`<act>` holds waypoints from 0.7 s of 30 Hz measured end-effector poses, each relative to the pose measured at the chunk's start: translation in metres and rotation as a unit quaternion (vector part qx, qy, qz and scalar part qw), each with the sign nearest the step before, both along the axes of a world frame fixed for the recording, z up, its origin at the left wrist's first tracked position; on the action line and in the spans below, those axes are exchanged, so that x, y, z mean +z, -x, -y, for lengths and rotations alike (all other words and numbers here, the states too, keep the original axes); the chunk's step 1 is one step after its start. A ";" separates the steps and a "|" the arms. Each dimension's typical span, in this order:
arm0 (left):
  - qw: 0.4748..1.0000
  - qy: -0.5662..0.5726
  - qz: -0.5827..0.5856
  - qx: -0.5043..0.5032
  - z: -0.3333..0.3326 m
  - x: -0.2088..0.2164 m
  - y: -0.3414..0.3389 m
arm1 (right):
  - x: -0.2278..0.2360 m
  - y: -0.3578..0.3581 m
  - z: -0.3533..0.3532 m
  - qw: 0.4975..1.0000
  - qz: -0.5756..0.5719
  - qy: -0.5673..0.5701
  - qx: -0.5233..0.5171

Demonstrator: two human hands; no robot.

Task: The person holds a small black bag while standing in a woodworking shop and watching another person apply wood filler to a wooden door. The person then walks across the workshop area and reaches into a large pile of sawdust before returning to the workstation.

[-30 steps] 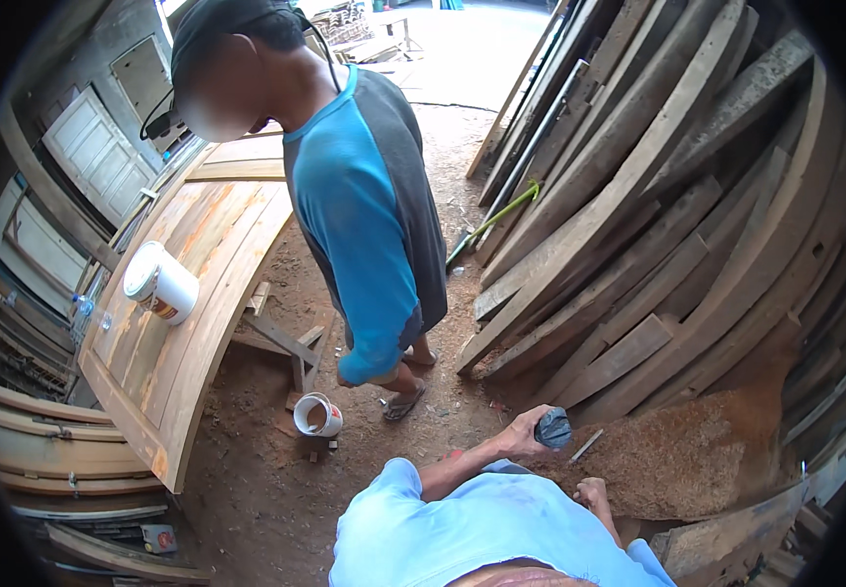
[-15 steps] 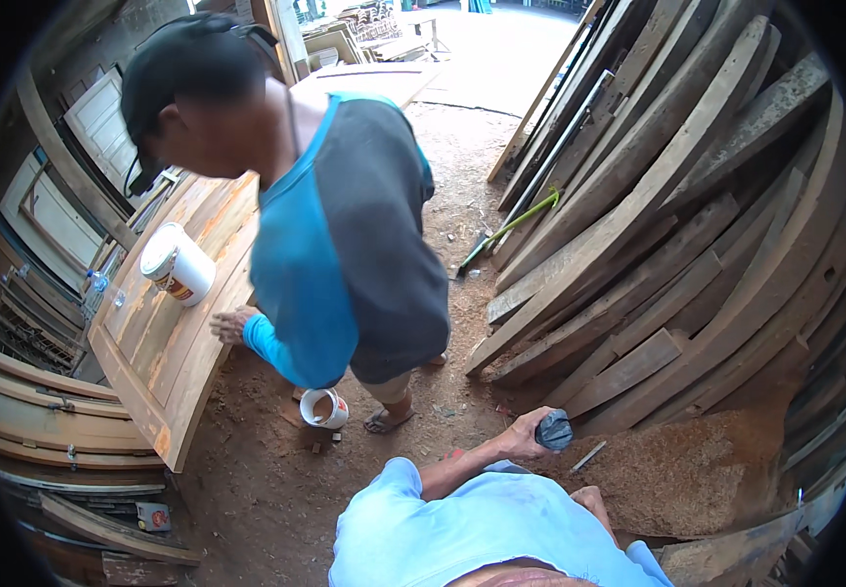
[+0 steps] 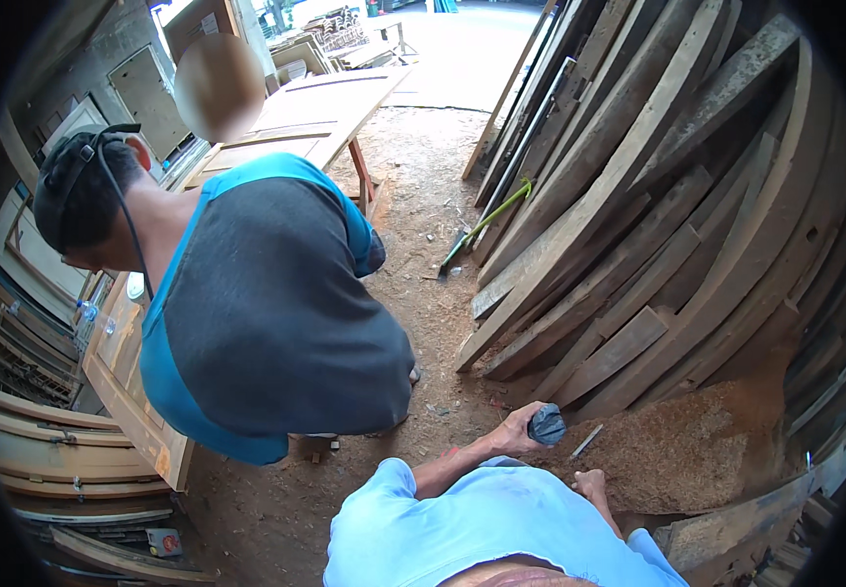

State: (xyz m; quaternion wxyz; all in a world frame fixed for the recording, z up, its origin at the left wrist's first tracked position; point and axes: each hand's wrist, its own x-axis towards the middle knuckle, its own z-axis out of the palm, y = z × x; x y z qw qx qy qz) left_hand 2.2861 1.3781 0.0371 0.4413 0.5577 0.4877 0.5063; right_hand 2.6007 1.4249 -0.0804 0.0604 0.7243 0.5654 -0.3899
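Observation:
My left hand [image 3: 513, 430] reaches across in front of my light blue shirt, its fingers wrapped round a dark blue-grey rounded bundle [image 3: 546, 425] with a creased surface. What the bundle is made of cannot be made out. Lower and to the right, my right hand [image 3: 591, 483] is held low with its fingers curled in; anything inside them is hidden. Between the two hands and a little ahead, a thin pale stick [image 3: 586, 441] lies by a heap of sawdust [image 3: 687, 452].
A co-worker [image 3: 276, 303] in a grey and blue shirt bends over a wooden door panel [image 3: 125, 382] at left. Curved boards [image 3: 638, 176] lean along the right side. A green-handled tool [image 3: 482, 230] rests against them. Another panel [image 3: 296, 108] stands behind on a trestle.
The co-worker has bent lower, turning the back toward me and hiding the floor bucket and most of the bucket on the panel. My left hand still holds the bundle.

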 end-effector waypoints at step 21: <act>0.997 0.021 0.021 -0.068 -0.005 -0.009 -0.002 | -0.050 -0.040 0.027 0.982 0.052 -0.179 0.026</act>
